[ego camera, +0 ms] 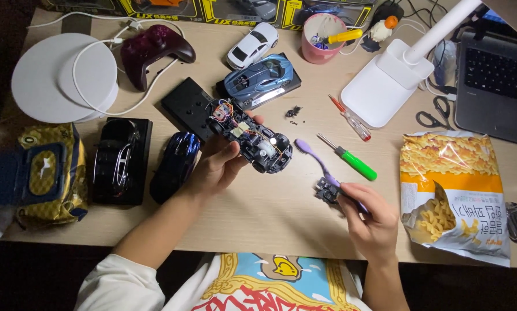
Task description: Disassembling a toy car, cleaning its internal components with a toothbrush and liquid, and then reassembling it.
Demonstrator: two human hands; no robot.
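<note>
My left hand [215, 167] holds an opened toy car chassis [250, 140] above the table, its wires, circuit board and motor exposed. My right hand [369, 216] grips a purple toothbrush [316, 158] together with a small dark car part [326, 190], the brush head pointing up and left toward the chassis. A dark blue car shell [175, 165] lies just left of my left wrist. A green-handled screwdriver [351, 158] lies on the table beyond my right hand.
A blue toy car on a black base [260, 76], a white toy car [251, 45], a maroon controller [153, 53], a red screwdriver [349, 118], small screws [293, 111], scissors [435, 114], a snack bag [454, 196], a white lamp base [385, 83], a laptop [496, 80], a wipes pack [39, 173].
</note>
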